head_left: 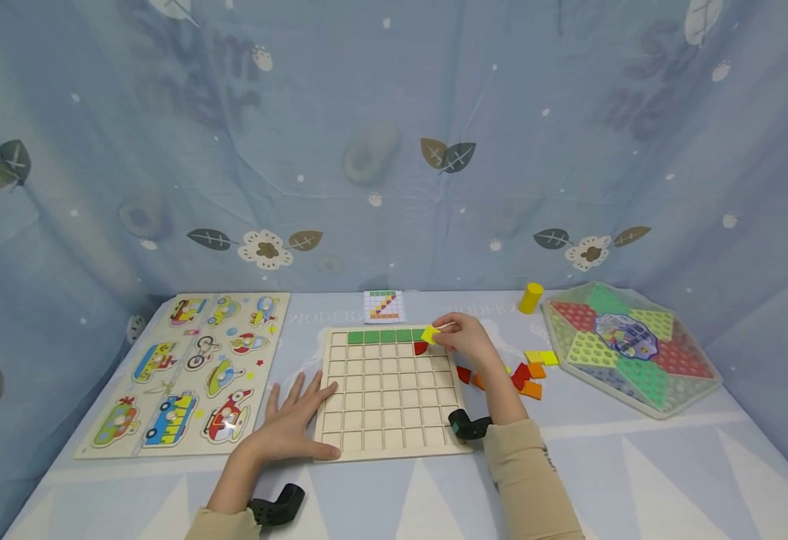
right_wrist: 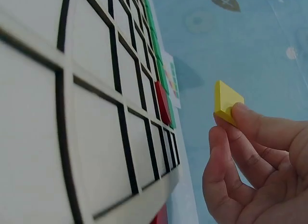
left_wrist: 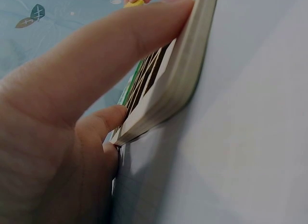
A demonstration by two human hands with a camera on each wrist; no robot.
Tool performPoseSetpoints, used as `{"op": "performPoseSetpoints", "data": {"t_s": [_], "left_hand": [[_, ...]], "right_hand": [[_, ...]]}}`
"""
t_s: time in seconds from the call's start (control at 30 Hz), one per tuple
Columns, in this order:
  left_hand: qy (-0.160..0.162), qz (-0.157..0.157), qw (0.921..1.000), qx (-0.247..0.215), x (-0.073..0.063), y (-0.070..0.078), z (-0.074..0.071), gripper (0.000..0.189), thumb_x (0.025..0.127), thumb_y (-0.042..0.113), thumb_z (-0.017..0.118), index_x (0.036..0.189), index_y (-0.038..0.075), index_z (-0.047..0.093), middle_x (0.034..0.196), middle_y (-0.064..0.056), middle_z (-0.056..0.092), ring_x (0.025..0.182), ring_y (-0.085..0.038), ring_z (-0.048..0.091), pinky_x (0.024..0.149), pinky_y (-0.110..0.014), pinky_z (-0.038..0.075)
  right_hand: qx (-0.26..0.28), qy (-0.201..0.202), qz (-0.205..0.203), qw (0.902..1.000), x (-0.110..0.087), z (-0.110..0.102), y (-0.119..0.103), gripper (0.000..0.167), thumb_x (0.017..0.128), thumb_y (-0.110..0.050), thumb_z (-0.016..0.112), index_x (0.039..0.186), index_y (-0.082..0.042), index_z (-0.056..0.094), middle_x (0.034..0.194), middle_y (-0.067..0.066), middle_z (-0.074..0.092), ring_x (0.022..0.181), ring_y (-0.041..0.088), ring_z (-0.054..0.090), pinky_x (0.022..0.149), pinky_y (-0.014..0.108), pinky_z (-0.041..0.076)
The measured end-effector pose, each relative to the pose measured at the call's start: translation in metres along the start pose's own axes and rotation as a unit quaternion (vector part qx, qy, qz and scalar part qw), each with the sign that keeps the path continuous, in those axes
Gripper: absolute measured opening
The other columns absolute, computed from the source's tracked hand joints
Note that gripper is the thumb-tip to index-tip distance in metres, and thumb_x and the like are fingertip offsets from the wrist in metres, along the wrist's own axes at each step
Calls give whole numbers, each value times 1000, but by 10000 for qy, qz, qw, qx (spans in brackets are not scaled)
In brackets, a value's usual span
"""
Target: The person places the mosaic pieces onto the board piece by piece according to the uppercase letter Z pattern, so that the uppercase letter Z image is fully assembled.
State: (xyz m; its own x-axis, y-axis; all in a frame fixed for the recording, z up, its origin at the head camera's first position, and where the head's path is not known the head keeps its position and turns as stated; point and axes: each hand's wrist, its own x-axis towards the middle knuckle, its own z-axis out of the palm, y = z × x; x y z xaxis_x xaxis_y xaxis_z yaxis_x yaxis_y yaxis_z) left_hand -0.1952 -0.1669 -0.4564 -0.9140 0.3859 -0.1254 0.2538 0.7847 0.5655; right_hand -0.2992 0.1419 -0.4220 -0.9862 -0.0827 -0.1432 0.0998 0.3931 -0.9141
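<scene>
A wooden grid board [head_left: 373, 390] lies flat, with a row of green square tiles [head_left: 381, 337] along its far side. Below the right end of that row sits a red quarter-round tile [head_left: 421, 348]. My right hand [head_left: 468, 341] pinches a yellow square tile [right_wrist: 227, 101] between thumb and fingertips, held above the board's far right corner. Spread on the board's left edge, my left hand [head_left: 292, 427] rests with thumb and fingertips touching the rim, as the left wrist view shows too.
Behind the board stands a pattern card [head_left: 384, 307]. Loose red, orange and yellow tiles [head_left: 532, 390] lie to the right, near a yellow cylinder [head_left: 531, 298] and a hexagonal game board [head_left: 630, 349]. A vehicle peg puzzle [head_left: 184, 375] lies at left.
</scene>
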Motion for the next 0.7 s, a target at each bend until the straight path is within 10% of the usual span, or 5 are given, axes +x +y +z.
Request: {"op": "performPoseSetpoints", "data": {"t_s": [0.7], "left_hand": [[27,-58,10000,13,1,1,1,107,56,59,76,143,12,36,154,-15,11,139,-41,-3,103,-61,-17]], "right_hand": [[-1263,-285,-428,9907,18,36,-7,6,83,-7,68,88,-3,67,77,7,64,65,17,59,58,28,51]]}}
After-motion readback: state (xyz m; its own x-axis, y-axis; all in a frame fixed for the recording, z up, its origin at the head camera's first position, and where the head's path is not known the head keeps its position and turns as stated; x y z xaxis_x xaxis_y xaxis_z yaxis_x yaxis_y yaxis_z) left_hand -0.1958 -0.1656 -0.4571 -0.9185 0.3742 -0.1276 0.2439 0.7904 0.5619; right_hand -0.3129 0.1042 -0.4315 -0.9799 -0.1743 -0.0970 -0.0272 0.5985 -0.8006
